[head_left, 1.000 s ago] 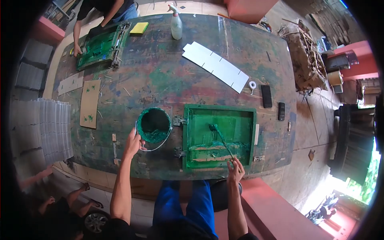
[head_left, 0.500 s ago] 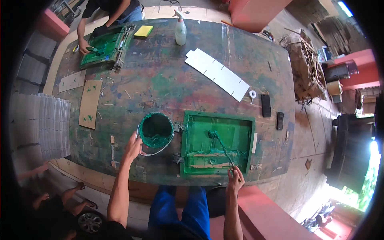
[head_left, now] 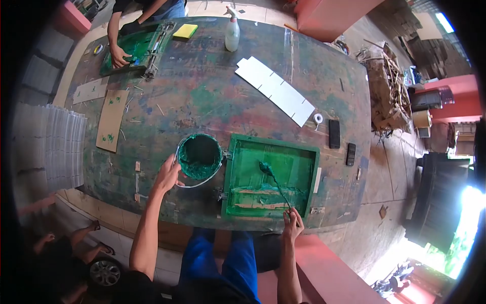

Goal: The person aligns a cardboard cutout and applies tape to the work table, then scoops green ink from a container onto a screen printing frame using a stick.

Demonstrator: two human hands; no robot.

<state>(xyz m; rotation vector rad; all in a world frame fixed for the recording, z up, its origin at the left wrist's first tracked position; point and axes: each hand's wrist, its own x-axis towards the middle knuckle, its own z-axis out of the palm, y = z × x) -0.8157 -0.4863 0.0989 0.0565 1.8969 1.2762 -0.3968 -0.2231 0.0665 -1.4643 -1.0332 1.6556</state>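
Bucket (head_left: 187,151) has edged nearer the screen (head_left: 276,144), both near picture centre. Left hand (head_left: 169,174) grips the bucket's left side, likely keeping it within reach; right hand (head_left: 292,223) pinches the stick's near end (head_left: 287,203), probably avoiding the coated tip (head_left: 266,168).

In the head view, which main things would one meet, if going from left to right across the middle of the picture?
Stack of grey sheets → brown cardboard strip → green-smeared bucket → green frame → flat black device → smaller black device.
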